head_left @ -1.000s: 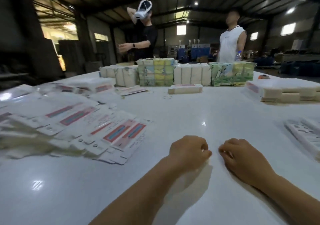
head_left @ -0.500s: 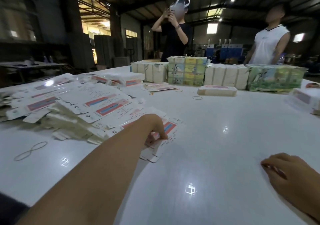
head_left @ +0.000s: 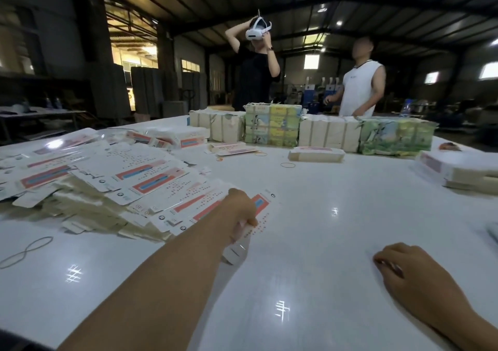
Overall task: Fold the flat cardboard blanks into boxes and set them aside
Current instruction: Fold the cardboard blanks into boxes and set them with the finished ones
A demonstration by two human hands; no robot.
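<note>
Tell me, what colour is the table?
White and shiny: the table, seen from the head view.

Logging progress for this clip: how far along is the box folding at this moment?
Done: one folded box lies at the far side of the table, with more stacked at the right edge. In hand: the left hand pinches one flat blank at the near end of the pile; the right hand rests on the table, holding nothing. Left: the big pile of flat blanks, unfolded.

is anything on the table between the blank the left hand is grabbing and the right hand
Nothing visible. The left hand pinches the near blank at the pile's edge, and only bare white table lies between it and the right hand.
</note>
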